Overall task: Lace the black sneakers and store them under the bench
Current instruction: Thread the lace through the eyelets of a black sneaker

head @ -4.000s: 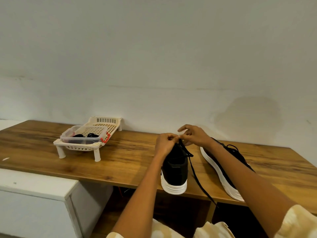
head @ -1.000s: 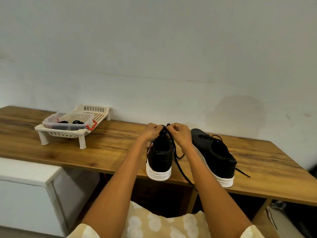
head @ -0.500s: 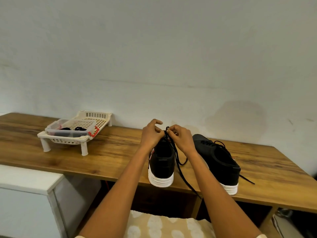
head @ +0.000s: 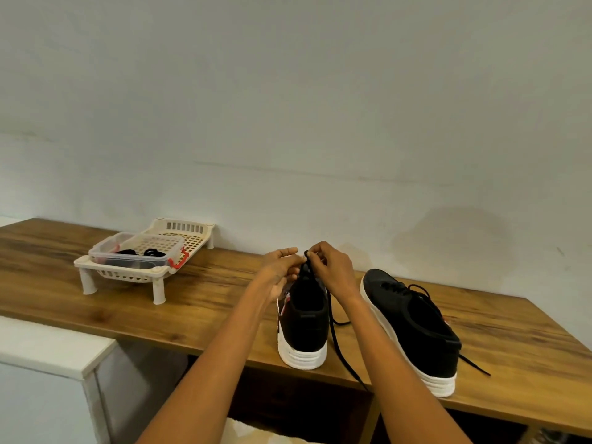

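Note:
A black sneaker with a white sole [head: 306, 322] stands on the wooden bench [head: 198, 302], heel towards me. My left hand [head: 282, 270] and my right hand [head: 333, 270] meet above its tongue, and both pinch its black lace [head: 344, 354], whose loose end hangs over the bench's front edge. The second black sneaker [head: 413, 325] lies to the right, laced, with a lace end trailing on the wood.
A cream plastic rack on legs [head: 128, 274] stands at the back left and carries a clear box [head: 137, 256] with dark items inside. A white cabinet [head: 48, 357] sits lower at the left. The wall runs right behind the bench.
My hands stay on the lace at the top of the near sneaker; their fingers have drawn closer together. The view has shifted slightly.

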Available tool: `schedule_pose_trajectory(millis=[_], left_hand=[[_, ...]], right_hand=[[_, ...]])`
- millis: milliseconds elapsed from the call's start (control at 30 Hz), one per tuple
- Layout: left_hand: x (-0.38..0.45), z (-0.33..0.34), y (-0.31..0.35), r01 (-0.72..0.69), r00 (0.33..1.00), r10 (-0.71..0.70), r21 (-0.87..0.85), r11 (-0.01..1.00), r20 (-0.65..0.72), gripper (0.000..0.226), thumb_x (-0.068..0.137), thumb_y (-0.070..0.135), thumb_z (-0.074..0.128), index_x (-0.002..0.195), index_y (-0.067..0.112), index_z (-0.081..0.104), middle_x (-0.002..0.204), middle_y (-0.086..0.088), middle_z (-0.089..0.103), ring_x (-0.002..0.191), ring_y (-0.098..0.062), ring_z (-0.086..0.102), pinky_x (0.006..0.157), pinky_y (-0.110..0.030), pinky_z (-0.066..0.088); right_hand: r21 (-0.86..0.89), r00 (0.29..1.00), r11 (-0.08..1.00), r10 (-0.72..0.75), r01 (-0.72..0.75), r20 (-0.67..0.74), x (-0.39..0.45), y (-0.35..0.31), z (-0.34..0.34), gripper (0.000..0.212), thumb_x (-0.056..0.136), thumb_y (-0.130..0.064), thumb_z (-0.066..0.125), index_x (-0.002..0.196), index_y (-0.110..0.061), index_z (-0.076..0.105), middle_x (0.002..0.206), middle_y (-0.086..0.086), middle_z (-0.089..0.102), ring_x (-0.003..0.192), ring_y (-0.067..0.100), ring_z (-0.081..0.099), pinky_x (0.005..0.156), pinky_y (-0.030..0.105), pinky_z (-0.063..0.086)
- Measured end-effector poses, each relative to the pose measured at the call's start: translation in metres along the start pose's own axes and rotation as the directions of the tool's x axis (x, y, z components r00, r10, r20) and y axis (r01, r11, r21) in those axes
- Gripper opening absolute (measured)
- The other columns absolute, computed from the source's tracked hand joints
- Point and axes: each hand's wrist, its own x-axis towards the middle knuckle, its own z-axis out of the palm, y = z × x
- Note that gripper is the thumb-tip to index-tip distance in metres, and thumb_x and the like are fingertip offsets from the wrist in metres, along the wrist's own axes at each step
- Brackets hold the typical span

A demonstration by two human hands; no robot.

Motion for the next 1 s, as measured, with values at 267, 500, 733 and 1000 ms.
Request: schedule_pose_trajectory(millis=[267, 500, 733, 1000], left_hand=[[0.001, 0.009, -0.016, -0.246, 0.896, 0.399, 0.532, 0.811, -0.194, 0.025, 0.080, 0.018, 0.075, 0.096, 0.015, 0.056, 0.080, -0.004, 0.066, 0.068, -0.014, 0.063, 0.060, -0.023, 0.049], [0.003, 0.009, -0.015, -0.139, 0.948, 0.219, 0.320, 0.937, -0.230, 0.026, 0.079, 0.010, 0.074, 0.099, 0.013, 0.058, 0.077, -0.005, 0.064, 0.060, -0.011, 0.057, 0.056, -0.022, 0.049], [0.008, 0.000, -0.016, -0.104, 0.979, 0.151, 0.305, 0.947, -0.134, 0.009, 0.080, 0.008, 0.073, 0.088, 0.007, 0.069, 0.064, -0.004, 0.060, 0.055, -0.011, 0.051, 0.053, -0.020, 0.045], [0.008, -0.002, -0.007, -0.211, 0.965, 0.256, 0.402, 0.891, -0.061, 0.011, 0.086, 0.002, 0.060, 0.092, 0.010, 0.065, 0.073, -0.002, 0.061, 0.056, -0.007, 0.052, 0.047, -0.011, 0.043]], right_hand=[[0.255, 0.994, 0.961, 0.088, -0.104, 0.070, -0.004, 0.002, -0.003, 0.012, 0.093, -0.023, 0.057, 0.095, -0.016, 0.066, 0.090, -0.005, 0.066, 0.088, 0.011, 0.062, 0.074, 0.013, 0.045], [0.338, 0.988, 0.930, 0.113, -0.143, 0.107, -0.009, 0.005, -0.003, 0.007, 0.093, -0.021, 0.057, 0.089, -0.022, 0.063, 0.084, -0.008, 0.065, 0.086, 0.012, 0.064, 0.082, 0.027, 0.053], [0.339, 0.973, 0.920, 0.138, -0.196, 0.186, -0.009, 0.006, -0.008, 0.009, 0.086, -0.024, 0.068, 0.092, -0.017, 0.066, 0.087, -0.001, 0.069, 0.085, 0.012, 0.065, 0.080, 0.024, 0.052], [0.458, 0.928, 0.807, 0.326, -0.373, 0.182, -0.002, 0.005, -0.010, 0.028, 0.085, -0.012, 0.050, 0.059, -0.010, 0.042, 0.057, 0.006, 0.043, 0.060, 0.020, 0.048, 0.067, 0.032, 0.048]])
